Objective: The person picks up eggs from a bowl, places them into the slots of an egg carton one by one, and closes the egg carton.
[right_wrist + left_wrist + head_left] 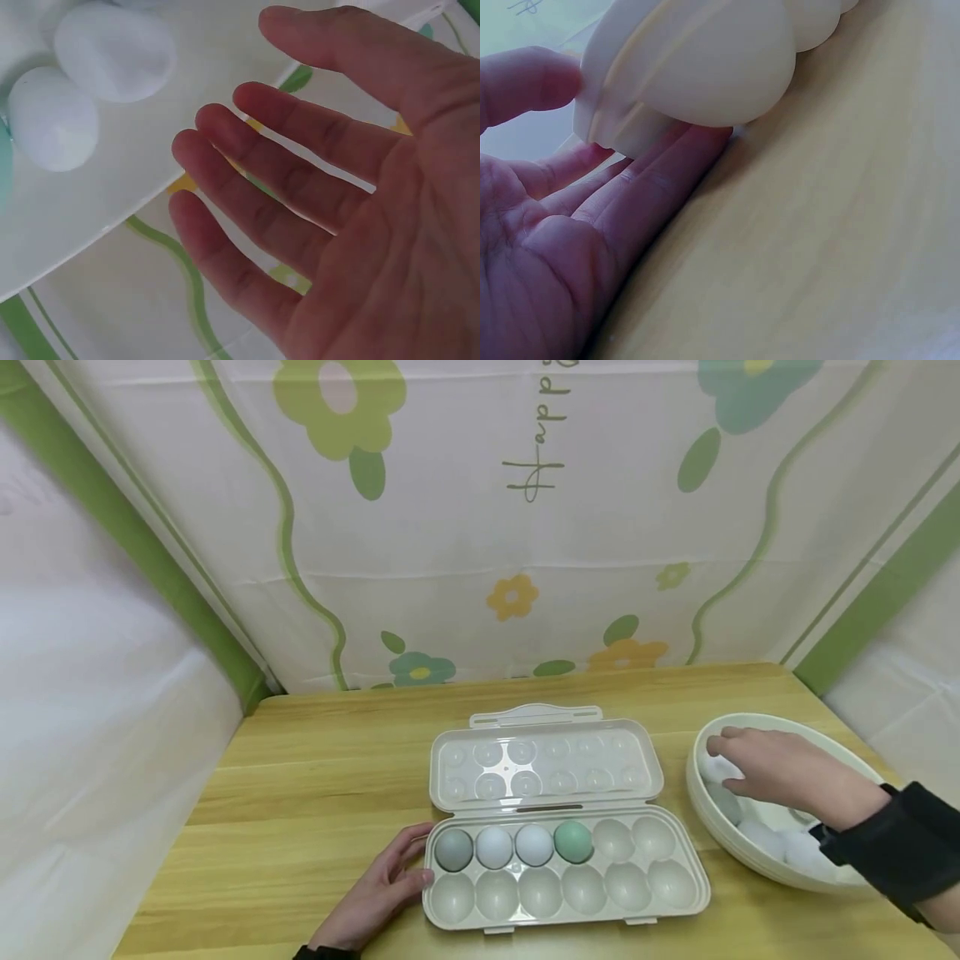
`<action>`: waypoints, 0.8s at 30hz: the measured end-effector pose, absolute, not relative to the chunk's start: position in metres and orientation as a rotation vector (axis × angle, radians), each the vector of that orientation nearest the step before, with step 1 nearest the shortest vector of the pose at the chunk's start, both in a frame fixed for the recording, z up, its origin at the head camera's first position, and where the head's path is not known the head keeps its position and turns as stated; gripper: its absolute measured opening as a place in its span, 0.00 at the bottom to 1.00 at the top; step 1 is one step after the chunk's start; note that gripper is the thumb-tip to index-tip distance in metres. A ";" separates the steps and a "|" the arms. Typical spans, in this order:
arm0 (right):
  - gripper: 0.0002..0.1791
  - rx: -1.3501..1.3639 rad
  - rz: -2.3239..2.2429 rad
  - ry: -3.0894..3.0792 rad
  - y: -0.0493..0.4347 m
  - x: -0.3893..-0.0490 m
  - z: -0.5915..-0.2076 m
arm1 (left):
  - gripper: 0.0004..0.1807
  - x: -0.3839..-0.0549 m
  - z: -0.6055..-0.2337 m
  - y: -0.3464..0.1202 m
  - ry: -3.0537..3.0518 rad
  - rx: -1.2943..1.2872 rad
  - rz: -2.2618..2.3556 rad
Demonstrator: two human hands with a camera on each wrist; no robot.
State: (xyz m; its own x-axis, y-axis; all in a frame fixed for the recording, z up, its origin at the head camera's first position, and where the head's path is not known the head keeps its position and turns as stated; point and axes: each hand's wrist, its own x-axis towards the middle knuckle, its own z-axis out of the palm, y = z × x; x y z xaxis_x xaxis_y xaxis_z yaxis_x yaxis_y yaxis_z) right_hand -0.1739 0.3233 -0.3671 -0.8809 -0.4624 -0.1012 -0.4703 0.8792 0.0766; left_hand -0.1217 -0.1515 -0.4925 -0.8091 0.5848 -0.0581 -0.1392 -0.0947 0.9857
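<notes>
My left hand (382, 885) holds the left end of an open plastic egg box (540, 893). The left wrist view shows that thumb (532, 79) against the rim and the fingers (652, 176) under the side. In the back row sit a grey egg (453, 850), two white eggs (494, 847) and a green egg (573, 842); the front row's cups are bare. Over a cream bowl (701, 827) hovers my right hand (795, 772), fingers spread and holding nothing in the right wrist view. White eggs (112, 51) and a grey-green egg (723, 803) lie in the bowl.
The clear lid (442, 768) lies folded back behind the box, its latch flap (536, 716) outermost. A wooden table (322, 777) carries everything. Behind it hangs a floral curtain (450, 543), with pale cloth (90, 735) along the sides.
</notes>
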 end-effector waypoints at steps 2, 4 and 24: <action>0.14 -0.712 0.139 2.952 0.326 -0.178 -0.371 | 0.28 -0.122 -0.493 -0.151 1.695 0.489 1.955; 0.13 -0.698 0.128 2.942 0.328 -0.181 -0.375 | 0.28 -0.122 -0.493 -0.152 1.691 0.487 1.954; 0.15 -0.582 -0.070 2.879 0.337 -0.206 -0.396 | 0.28 -0.123 -0.494 -0.153 1.665 0.503 1.952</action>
